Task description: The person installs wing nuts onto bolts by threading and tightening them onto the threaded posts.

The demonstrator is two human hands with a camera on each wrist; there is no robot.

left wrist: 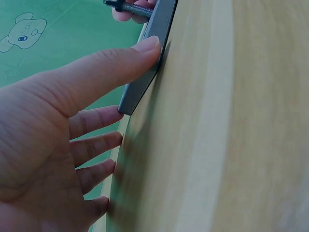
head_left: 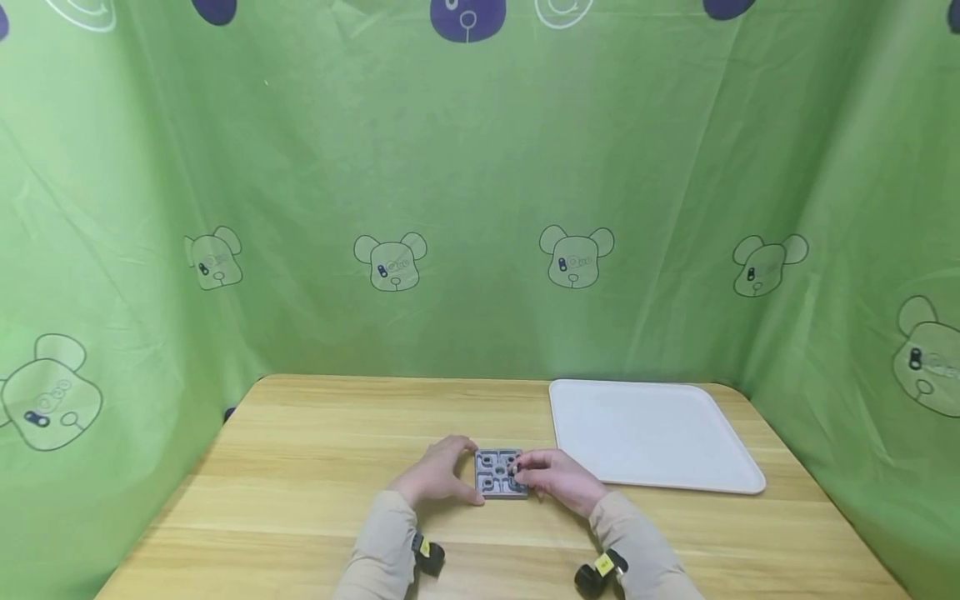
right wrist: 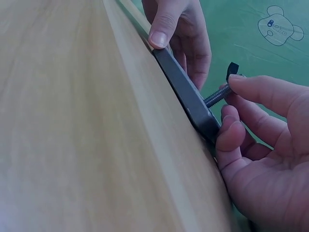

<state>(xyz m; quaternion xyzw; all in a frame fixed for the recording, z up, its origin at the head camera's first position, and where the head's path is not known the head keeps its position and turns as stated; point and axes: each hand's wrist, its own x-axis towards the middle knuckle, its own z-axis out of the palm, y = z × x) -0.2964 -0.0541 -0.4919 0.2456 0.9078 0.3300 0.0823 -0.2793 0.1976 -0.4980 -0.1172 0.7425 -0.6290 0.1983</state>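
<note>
A square grey metal plate with recessed corners and round holes lies flat on the wooden table. My left hand holds its left side, thumb on the near edge and index finger at the far left corner. With thumb and index finger my right hand pinches a threaded bolt near its black winged head. The bolt stands slanted over the plate's right part, its lower end at the top face. In the left wrist view the bolt shows at the plate's upper side.
A white rectangular tray lies at the back right of the table, just beyond my right hand. Green curtains with bear-head prints hang behind the table and along both sides. A black wrist camera sits on each sleeve.
</note>
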